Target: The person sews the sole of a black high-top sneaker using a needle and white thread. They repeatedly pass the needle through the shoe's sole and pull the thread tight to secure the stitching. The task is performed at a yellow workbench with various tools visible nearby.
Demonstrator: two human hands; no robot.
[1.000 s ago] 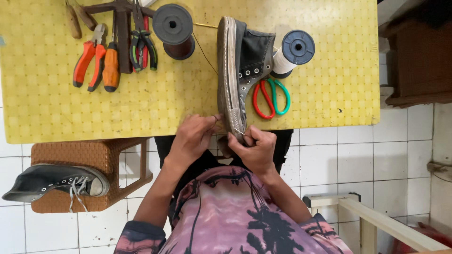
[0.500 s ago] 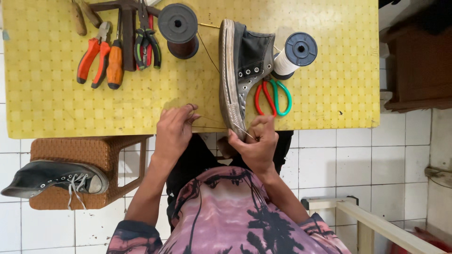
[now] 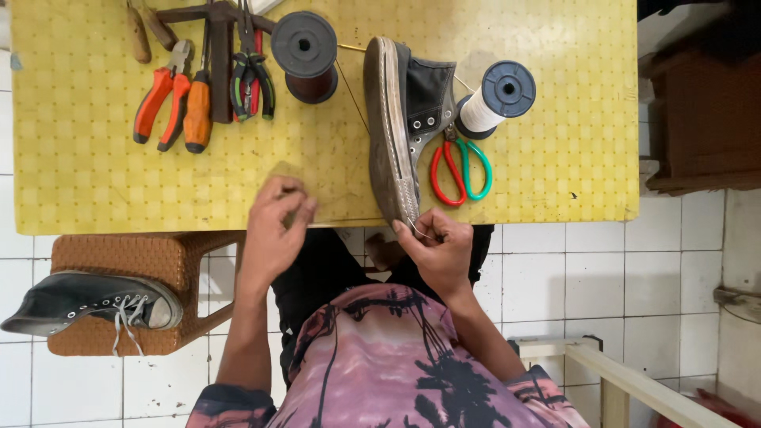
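The right hand [image 3: 441,252] pinches a thin needle at the near toe end of the dark sneaker [image 3: 403,127], which lies on its side on the yellow counter [image 3: 95,190], sole facing left. The left hand [image 3: 273,226], at the sole half a second ago, has drawn away to the left and now sits fingers curled at the counter's near edge, seemingly gripping a thread; a stitch looks to be getting pulled tight. Farther out lie the scissors [image 3: 460,170], a white spool [image 3: 491,99], a dark spool [image 3: 305,51] and pliers [image 3: 162,95]; the other sneaker [image 3: 87,301] rests on a stool [image 3: 135,257] at left
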